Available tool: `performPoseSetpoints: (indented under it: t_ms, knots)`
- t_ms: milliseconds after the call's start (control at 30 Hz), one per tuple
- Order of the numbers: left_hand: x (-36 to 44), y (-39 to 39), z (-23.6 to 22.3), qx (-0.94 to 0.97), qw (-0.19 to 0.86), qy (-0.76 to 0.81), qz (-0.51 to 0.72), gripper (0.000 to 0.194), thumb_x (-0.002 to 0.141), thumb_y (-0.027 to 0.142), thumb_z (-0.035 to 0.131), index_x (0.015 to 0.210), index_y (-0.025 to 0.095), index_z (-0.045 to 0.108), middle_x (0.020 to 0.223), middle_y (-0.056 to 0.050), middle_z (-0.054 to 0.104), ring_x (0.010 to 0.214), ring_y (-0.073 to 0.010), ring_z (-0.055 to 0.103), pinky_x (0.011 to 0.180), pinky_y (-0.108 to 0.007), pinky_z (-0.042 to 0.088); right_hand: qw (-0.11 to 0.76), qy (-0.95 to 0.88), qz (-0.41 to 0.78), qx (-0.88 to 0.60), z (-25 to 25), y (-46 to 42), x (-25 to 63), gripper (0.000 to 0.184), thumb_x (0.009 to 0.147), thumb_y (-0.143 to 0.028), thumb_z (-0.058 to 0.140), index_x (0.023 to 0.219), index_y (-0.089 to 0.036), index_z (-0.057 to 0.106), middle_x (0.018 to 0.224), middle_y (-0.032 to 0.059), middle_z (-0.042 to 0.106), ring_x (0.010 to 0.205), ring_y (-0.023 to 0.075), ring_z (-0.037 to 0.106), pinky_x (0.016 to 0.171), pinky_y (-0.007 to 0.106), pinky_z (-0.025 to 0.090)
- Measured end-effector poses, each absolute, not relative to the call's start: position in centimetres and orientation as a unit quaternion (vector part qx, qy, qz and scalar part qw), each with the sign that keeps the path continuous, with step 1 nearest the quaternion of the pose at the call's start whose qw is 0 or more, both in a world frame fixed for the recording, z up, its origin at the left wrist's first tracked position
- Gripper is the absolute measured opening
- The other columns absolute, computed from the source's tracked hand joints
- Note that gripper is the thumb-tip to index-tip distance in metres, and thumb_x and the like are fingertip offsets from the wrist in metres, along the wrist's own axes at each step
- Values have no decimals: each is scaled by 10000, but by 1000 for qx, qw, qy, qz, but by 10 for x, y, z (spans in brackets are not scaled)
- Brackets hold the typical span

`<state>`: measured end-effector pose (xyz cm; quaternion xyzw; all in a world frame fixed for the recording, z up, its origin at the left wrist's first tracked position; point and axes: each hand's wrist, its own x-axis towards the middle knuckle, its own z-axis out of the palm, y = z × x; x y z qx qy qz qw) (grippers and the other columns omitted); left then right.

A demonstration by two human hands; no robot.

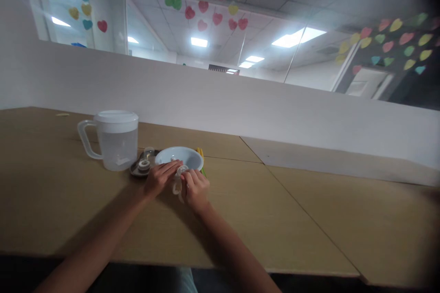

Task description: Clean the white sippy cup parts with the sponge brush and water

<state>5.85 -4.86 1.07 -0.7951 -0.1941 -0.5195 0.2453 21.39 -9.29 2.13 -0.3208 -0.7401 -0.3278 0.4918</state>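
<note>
In the head view a clear plastic bottle [176, 187] with a handle-like loop is upright at the near side of a white bowl [195, 158]. My right hand [195, 186] is closed around its right side, fingers curled near its ring-shaped top. My left hand [161, 177] lies to the left, its fingers stretched out together over the bowl's near rim, the tips close to the bottle's top. Whether they touch it I cannot tell. Inside the bowl a small pale thing [173, 159] shows. The bottle's lower part is partly hidden by my right hand.
Left of the bowl, a dark tray [136, 171] carries a white ring [144, 164] and a clear cap [149, 153]. A lidded pitcher [118, 144] of clear liquid stands further left. Yellow and green sticks [200, 151] lie behind the bowl's right side. A white wall backs the table [257, 219].
</note>
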Motion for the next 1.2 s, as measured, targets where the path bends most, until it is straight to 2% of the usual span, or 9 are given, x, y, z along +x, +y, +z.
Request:
performPoseSetpoints:
  t_ms: [500, 667, 933, 1200]
  knots:
    - [53, -48, 13, -798, 229, -192, -523, 297, 931, 157, 406, 1167, 154, 585, 1082, -87, 686, 1035, -179, 637, 881, -318, 538, 458, -764, -314, -328, 20, -93, 214, 279, 949, -234, 388, 774, -180, 598, 663, 33, 599, 612, 141, 472, 557, 273, 339]
    - [47, -43, 10, -772, 256, -237, -531, 278, 923, 145, 418, 1138, 144, 593, 1049, -89, 693, 975, -171, 658, 860, -293, 538, 444, -789, -290, -309, 24, -96, 216, 281, 931, -316, 414, 1031, -151, 618, 755, 57, 628, 675, 154, 524, 592, 273, 398]
    - [50, -38, 6, -773, 255, -248, -525, 280, 940, 160, 370, 1100, 161, 599, 1015, -66, 702, 949, -156, 665, 842, -285, 553, 553, -736, -321, -222, 18, -95, 221, 164, 882, -178, 524, 999, -185, 639, 764, 33, 647, 668, 110, 544, 611, 228, 435]
    - [51, -45, 10, -772, 221, -254, -539, 277, 939, 164, 379, 1116, 144, 591, 1081, -92, 676, 1031, -173, 633, 901, -308, 527, 573, -720, -330, -211, 19, -91, 219, 166, 842, -181, 600, 1001, -204, 644, 756, 17, 654, 681, 113, 530, 638, 234, 434]
